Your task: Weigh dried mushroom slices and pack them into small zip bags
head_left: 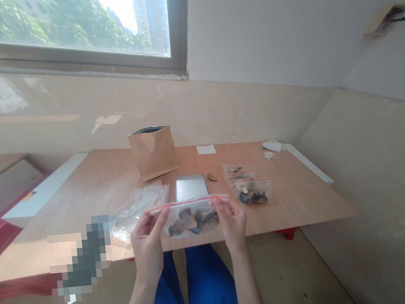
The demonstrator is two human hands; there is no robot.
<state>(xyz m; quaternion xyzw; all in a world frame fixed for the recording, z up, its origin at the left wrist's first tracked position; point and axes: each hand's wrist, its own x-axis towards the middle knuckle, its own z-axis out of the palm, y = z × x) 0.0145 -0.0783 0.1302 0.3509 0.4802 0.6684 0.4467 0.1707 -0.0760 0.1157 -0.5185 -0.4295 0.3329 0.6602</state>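
Observation:
I hold a clear zip bag with a red seal strip and dark lumpy pieces inside, just above the near edge of the wooden table. My left hand pinches the bag's left top corner. My right hand pinches its right top corner. Both hands are closed on the bag, which hangs between them.
A brown paper pouch stands open behind. A small metal scale lies before it, a loose brown piece beside. Empty clear bags are piled left; filled bags lie right. A white paper slip lies at the back.

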